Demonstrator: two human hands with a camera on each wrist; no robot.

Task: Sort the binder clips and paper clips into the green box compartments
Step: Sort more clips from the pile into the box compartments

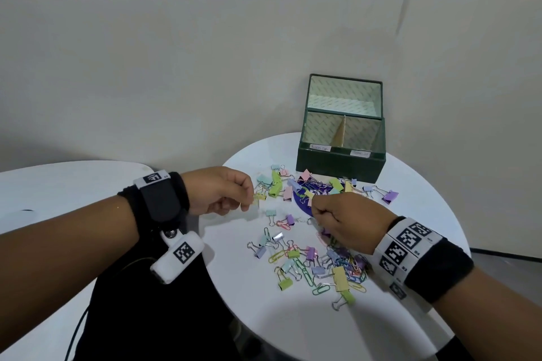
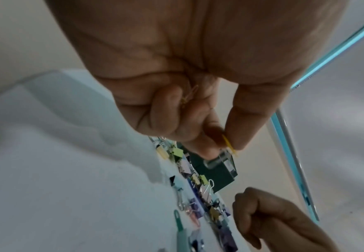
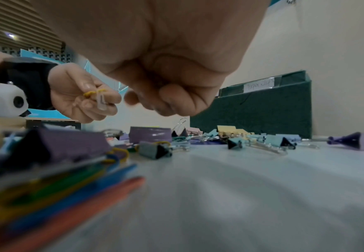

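Left hand [image 1: 218, 190] was raised just above the round white table [image 1: 425, 184], thumb and forefinger pinched on a small yellow binder clip [image 1: 260, 197]. The left wrist view showed a yellow sliver at the fingertips and what looked like further clips tucked into the curled palm; their kind could not be made out.

Right hand [image 1: 349, 221] sat low over the scattered clips [image 1: 308, 258], fingers curled into a loose fist. Whether it held anything could not be told; the right wrist view showed only the closed knuckles.

Green box [image 1: 340, 164] stood open at the table's far edge, beyond the clutter, ahead and to the right of both hands. Its two front compartments, divided side by side, both appeared empty; each carried a white label, the right one reading "paper clip". The box's long side ran across the person's view.

Judgement: the right hand lay nearer the box, while the left would have to travel forward and rightward over the pile to reach the left compartment, presumably the binder-clip one. Sorting seemed barely started.
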